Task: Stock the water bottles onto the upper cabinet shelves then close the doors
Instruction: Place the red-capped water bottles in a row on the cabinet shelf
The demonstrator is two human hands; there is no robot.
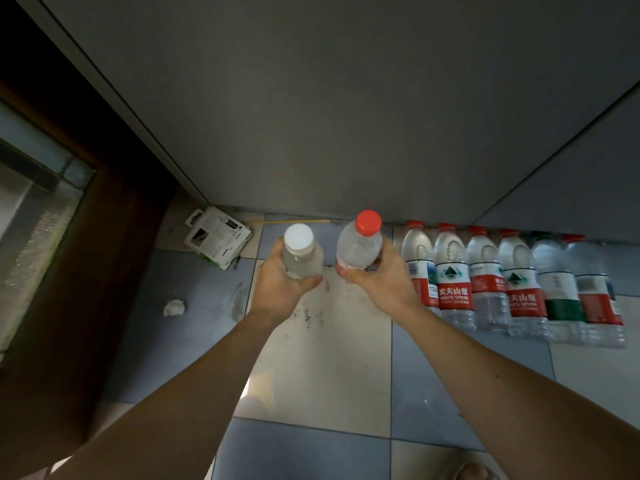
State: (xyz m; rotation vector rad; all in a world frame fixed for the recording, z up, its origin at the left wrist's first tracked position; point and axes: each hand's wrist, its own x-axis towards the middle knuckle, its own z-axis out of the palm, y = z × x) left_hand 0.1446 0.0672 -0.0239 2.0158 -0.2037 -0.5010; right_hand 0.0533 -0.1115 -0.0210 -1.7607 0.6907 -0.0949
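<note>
My left hand (280,280) grips a clear water bottle with a white cap (300,252), held upright above the floor. My right hand (379,277) grips a clear water bottle with a red cap (360,242), also upright and level with the other. To the right, a row of several water bottles (491,275) with red and green labels stands on the tiled floor against the base of the grey cabinet (329,116). The cabinet's lower doors are closed; its upper shelves are out of view.
A flat white cardboard package (220,240) lies on the floor by the cabinet's left corner. A crumpled white scrap (174,307) lies further left. A dark wooden door frame (86,271) runs along the left. A foot in a slipper (467,469) shows at the bottom edge.
</note>
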